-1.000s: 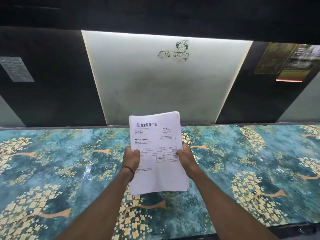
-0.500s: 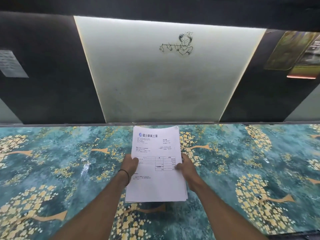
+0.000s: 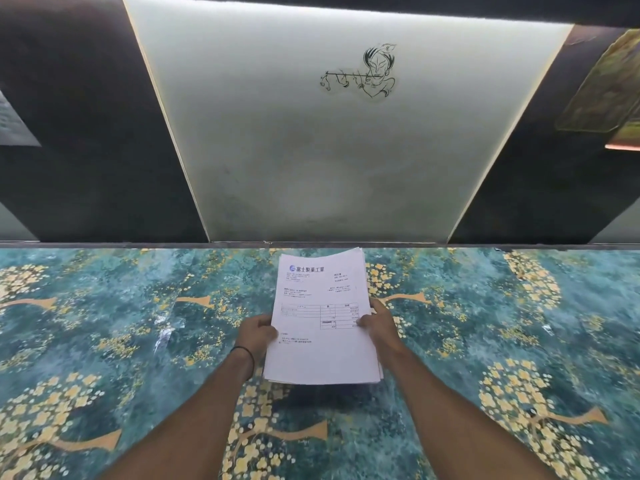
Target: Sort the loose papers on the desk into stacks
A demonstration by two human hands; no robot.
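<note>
A thick stack of white printed papers (image 3: 322, 355) hangs a little above the desk (image 3: 104, 341), its top sheet showing a blue logo, text and a small table. My left hand (image 3: 258, 336) grips the stack's left edge, thumb on top. On the right edge, my right hand (image 3: 379, 327) holds it the same way, thumb pressed on the top sheet. The stack casts a dark shadow on the desk below its near edge.
The desk is covered with a teal cloth patterned with golden trees, under a shiny clear film. Behind its far edge rises a wall with a pale lit panel (image 3: 346, 150) bearing a line drawing, flanked by dark panels. Pictures (image 3: 602, 88) hang at the upper right.
The stack, held in both hands, has come down closer to the desk, and my view has tilted downward so the wall panel sits lower and larger.
</note>
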